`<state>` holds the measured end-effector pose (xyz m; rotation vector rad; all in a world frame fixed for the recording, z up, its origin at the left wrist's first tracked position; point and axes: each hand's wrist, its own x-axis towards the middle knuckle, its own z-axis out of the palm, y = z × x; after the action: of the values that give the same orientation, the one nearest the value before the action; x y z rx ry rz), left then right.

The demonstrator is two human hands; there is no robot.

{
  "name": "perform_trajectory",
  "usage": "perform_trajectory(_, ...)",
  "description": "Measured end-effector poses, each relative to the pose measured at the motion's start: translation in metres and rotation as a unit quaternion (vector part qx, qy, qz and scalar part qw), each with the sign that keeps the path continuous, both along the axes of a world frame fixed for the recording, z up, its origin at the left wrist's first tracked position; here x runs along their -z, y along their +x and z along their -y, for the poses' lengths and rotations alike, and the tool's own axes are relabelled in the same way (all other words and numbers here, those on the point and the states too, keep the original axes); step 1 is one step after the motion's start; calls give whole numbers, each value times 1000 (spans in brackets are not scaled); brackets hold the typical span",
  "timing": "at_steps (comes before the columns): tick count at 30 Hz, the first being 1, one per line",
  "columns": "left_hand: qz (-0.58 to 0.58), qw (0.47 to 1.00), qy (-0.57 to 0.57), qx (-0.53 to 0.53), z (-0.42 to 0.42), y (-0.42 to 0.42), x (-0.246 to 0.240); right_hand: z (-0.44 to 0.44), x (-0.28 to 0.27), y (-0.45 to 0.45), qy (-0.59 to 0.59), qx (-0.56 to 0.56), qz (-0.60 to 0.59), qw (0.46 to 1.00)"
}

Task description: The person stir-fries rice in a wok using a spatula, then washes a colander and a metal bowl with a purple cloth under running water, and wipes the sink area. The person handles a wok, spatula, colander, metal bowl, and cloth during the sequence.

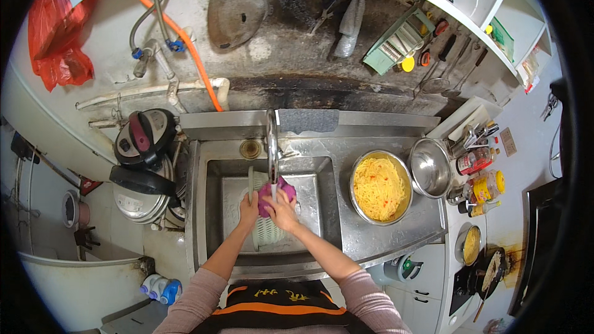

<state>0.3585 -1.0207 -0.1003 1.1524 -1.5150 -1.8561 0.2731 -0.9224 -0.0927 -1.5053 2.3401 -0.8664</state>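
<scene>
Inside the steel sink (329,222), a pale green plastic colander (270,235) stands tipped on its side. My left hand (249,211) grips its rim on the left. Bunched against the colander's slatted wall is a purple cloth (288,189), with my right hand (282,211) pressing on it, fingers spread over the fabric. The chrome faucet (272,148) reaches out directly above the cloth and hides part of it. A pale streak below the spout looks like running water.
On the right counter, a steel bowl of yellow shreds (378,188) sits beside a steel bowl (430,167). Bottles (482,188) line the far right. Left of the sink are an electric pressure cooker (144,139) and a lidded pot (139,202). A grey cloth (308,121) hangs over the backsplash.
</scene>
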Motion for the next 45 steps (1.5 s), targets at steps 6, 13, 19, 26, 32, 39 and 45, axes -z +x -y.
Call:
perform_trajectory(6,15,999,39,-17,4,22,-23,73,35,-43,78,107,51,990)
perform_trajectory(13,23,976,179,-123,20,-10,23,28,-31,-22,72,-47,-18,996)
perform_trajectory(19,37,951,271,-144,-20,-78,47,-68,-8,-1,36,35,-83,995)
perform_trajectory(26,-20,934,358,0,-25,-87,72,-166,35,3,119,37,-11,992)
perform_trajectory(32,40,990,133,38,-14,-38,42,-148,33,-7,-68,302,130,942)
perform_trajectory(39,36,998,-12,56,-20,10,19,-46,-2,21,-120,129,44,983)
perform_trajectory(45,9,1000,16,17,6,56,31,32,10,18,-26,120,-36,992)
